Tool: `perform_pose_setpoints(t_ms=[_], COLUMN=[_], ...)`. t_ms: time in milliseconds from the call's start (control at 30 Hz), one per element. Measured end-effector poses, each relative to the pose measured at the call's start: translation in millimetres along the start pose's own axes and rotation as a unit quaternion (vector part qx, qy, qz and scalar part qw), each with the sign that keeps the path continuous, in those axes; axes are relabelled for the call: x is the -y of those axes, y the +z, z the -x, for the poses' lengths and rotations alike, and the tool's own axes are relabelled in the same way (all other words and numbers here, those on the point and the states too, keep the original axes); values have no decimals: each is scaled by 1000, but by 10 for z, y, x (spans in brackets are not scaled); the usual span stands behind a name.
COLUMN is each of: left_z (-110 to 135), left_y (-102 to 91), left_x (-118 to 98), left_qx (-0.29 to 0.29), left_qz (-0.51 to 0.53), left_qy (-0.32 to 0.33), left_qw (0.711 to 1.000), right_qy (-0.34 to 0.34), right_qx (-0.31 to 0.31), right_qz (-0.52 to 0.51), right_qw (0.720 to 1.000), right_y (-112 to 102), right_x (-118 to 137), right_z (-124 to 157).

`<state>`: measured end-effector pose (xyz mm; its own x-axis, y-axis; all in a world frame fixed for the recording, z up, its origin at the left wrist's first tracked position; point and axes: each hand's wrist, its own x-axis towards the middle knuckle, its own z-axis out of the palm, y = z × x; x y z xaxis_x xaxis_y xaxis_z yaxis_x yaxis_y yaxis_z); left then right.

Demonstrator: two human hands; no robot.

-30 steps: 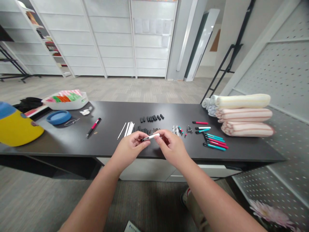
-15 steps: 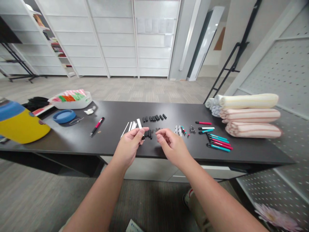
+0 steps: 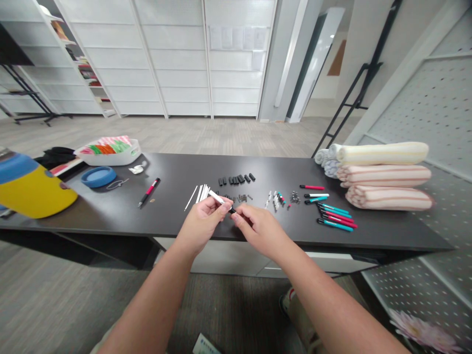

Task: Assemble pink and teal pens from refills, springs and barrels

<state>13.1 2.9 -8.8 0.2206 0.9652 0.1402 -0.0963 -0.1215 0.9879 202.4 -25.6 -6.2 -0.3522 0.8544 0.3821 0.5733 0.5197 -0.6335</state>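
Note:
My left hand (image 3: 204, 216) is closed on a white pen barrel (image 3: 216, 197) with a black grip end. The barrel slants down to the right, toward my right hand (image 3: 260, 225). My right hand's thumb and forefinger are pinched together at the black end; whatever small thing they hold is hidden. Just beyond the hands lie small springs (image 3: 242, 198) and, farther back, a row of black pen grips (image 3: 236, 180). White refill tubes (image 3: 202, 192) lie by my left hand.
Small white and coloured pen parts (image 3: 276, 200) and metal tips (image 3: 294, 197) lie to the right, then several assembled pens (image 3: 335, 216). Rolled towels (image 3: 387, 177) are stacked at the far right. Leftward are a red pen (image 3: 148, 192), blue lid (image 3: 98, 177), white tray (image 3: 110, 156) and yellow container (image 3: 35, 191).
The white barrel has tilted from near upright to slanting, its black end now toward the right. My right hand has come in to that end, closing the gap between the hands.

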Motion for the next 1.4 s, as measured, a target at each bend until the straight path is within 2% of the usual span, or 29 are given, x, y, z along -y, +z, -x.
perform_pose_setpoints(t_ms=[200, 267, 367, 433, 567, 700, 867, 1000, 1200, 1400], left_z=[0, 18, 65, 91, 70, -5, -37, -39, -58, -120], left_y=[14, 10, 7, 16, 42, 43, 29, 16, -15, -47], left_x=[3, -26, -107, -146, -100, 3, 26, 7, -23, -6], left_qx=[-5, -3, 23, 21, -54, -40, -24, -35, 2, -30], left_qz=[-36, -102, -241, -273, -161, -40, -3, 11, 66, 148], left_qy=[23, 67, 162, 187, 138, 91, 74, 68, 16, -35], left_qw=[999, 993, 957, 944, 976, 994, 997, 997, 998, 988], right_qy=[12, 24, 47, 53, 52, 44, 16, 20, 20, 11], right_qx=[17, 15, 2, 3, 13, 24, 40, 56, 80, 60], right_qz=[29, 42, 47, 40, 29, 46, 73, 41, 13, -8], right_qw=[999, 999, 998, 998, 998, 998, 996, 997, 997, 998], right_y=[14, 26, 38, 37, 25, 26, 32, 18, -26, -54], right_x=[3, 0, -2, -1, 10, 16, -4, -20, 2, -23], right_z=[-18, -28, -33, -32, -29, -31, -29, -29, -25, -15])
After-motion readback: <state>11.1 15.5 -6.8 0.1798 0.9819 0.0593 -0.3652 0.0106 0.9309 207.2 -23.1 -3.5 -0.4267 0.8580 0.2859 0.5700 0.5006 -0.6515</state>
